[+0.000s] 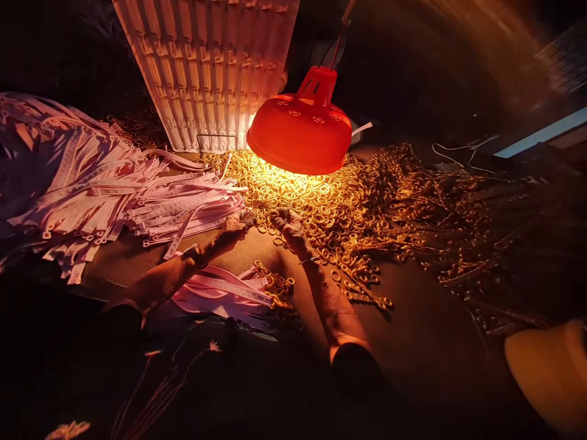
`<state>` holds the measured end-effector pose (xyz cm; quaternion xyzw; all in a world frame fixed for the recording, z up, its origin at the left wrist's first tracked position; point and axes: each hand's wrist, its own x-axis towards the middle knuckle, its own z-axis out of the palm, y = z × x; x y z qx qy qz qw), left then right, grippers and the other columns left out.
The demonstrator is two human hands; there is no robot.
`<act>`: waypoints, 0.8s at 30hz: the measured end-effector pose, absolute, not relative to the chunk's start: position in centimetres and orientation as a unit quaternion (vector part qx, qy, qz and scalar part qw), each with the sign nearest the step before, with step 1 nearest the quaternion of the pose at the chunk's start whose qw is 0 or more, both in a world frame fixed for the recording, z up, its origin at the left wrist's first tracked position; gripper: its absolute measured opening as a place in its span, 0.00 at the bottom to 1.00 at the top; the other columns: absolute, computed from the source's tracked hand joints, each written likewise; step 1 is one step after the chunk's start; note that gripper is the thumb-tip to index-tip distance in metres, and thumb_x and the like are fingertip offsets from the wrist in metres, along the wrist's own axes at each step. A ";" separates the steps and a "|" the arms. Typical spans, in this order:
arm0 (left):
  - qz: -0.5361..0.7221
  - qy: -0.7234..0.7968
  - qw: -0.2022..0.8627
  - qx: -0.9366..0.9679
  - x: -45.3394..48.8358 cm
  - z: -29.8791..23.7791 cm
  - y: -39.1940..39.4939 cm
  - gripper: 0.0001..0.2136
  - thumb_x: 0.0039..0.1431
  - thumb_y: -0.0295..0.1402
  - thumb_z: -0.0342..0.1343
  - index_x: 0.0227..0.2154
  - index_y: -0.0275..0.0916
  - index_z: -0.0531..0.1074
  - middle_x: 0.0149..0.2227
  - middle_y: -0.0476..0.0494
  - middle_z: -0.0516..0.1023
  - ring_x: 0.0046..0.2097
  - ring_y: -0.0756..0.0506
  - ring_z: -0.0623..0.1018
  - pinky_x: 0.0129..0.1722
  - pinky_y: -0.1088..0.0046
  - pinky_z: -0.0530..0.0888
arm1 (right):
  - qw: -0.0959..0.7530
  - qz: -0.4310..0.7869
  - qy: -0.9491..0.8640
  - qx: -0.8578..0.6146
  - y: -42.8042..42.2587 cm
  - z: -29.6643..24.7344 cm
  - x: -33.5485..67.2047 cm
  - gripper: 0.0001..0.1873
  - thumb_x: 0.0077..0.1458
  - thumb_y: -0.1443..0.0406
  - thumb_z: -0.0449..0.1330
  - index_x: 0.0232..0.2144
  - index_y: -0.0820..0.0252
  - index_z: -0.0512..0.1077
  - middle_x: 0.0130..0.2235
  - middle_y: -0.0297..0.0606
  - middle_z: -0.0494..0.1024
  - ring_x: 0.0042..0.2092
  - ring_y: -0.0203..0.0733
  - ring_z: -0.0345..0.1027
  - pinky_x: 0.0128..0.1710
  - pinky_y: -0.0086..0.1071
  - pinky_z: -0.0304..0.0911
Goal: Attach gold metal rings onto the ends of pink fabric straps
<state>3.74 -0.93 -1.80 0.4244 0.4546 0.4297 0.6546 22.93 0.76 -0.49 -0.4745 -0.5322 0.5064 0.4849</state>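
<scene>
My left hand [237,223], with a watch at its wrist, is closed at the fingertips beside the ends of the pale pink straps [188,205]. Whatever it pinches is too small to tell. Close to its right, my right hand [290,226] has its fingers curled at the near edge of a heap of gold-coloured rings [323,211]; what lies in them cannot be made out. A thin bangle circles the right wrist. Between my forearms lies a smaller bundle of pink straps [229,290] with gold rings [277,284] at its right end.
A red lamp [300,134] hangs low over the ring heap, lighting it. Behind stands a ribbed, pale panel [215,67]. More pink straps [87,165] are piled at the left. Strands of rings [440,220] spread rightward into shadow. A yellowish rounded object [545,366] sits at lower right.
</scene>
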 end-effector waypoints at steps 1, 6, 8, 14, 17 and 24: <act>0.432 0.452 0.654 0.425 4.1 -1.8 -0.8 0.07 0.48 0.33 0.62 0.28 0.40 0.68 0.22 0.52 0.63 0.25 0.52 0.60 0.25 0.73 0.55 | 0.496 0.520 -0.510 -0.473 0.5 -1.2 22.6 0.21 0.45 0.51 0.69 0.31 0.59 0.68 0.30 0.31 0.71 0.31 0.33 0.59 0.33 0.30 0.57; 0.439 0.429 0.659 0.434 5.4 -1.5 -0.8 0.14 0.44 0.35 0.65 0.25 0.40 0.63 0.20 0.55 0.60 0.23 0.54 0.55 0.24 0.74 0.52 | 0.499 0.558 -0.479 -0.459 -1.7 -2.6 22.1 0.24 0.44 0.52 0.70 0.39 0.56 0.70 0.31 0.32 0.74 0.31 0.35 0.64 0.31 0.30 0.60; 0.433 0.423 0.679 0.415 5.6 -1.4 -1.0 0.15 0.45 0.37 0.65 0.25 0.39 0.63 0.20 0.55 0.59 0.23 0.55 0.55 0.23 0.75 0.52 | 0.480 0.569 -0.483 -0.461 -2.0 -2.6 22.1 0.24 0.45 0.53 0.70 0.41 0.56 0.70 0.31 0.32 0.74 0.31 0.34 0.64 0.32 0.31 0.61; 0.416 0.388 0.753 0.331 4.8 -1.5 -1.4 0.11 0.46 0.32 0.64 0.25 0.38 0.64 0.22 0.52 0.61 0.23 0.54 0.58 0.24 0.75 0.53 | 0.467 0.623 -0.460 -0.427 -1.9 -2.8 21.8 0.28 0.45 0.54 0.72 0.46 0.56 0.71 0.32 0.33 0.77 0.32 0.36 0.69 0.34 0.32 0.65; 0.387 0.380 0.776 0.321 4.4 -1.7 -1.4 0.11 0.44 0.30 0.64 0.25 0.37 0.65 0.22 0.52 0.62 0.23 0.54 0.58 0.23 0.75 0.53 | 0.471 0.632 -0.450 -0.421 -2.1 -3.1 21.7 0.29 0.44 0.53 0.72 0.47 0.55 0.70 0.34 0.34 0.79 0.32 0.37 0.71 0.33 0.32 0.66; 0.360 0.383 0.810 0.260 4.0 -1.5 -1.8 0.11 0.46 0.28 0.64 0.26 0.37 0.64 0.23 0.52 0.62 0.23 0.55 0.58 0.24 0.76 0.54 | 0.473 0.626 -0.419 -0.456 -3.1 -4.1 21.1 0.28 0.39 0.56 0.73 0.43 0.55 0.70 0.34 0.35 0.79 0.33 0.39 0.72 0.28 0.30 0.65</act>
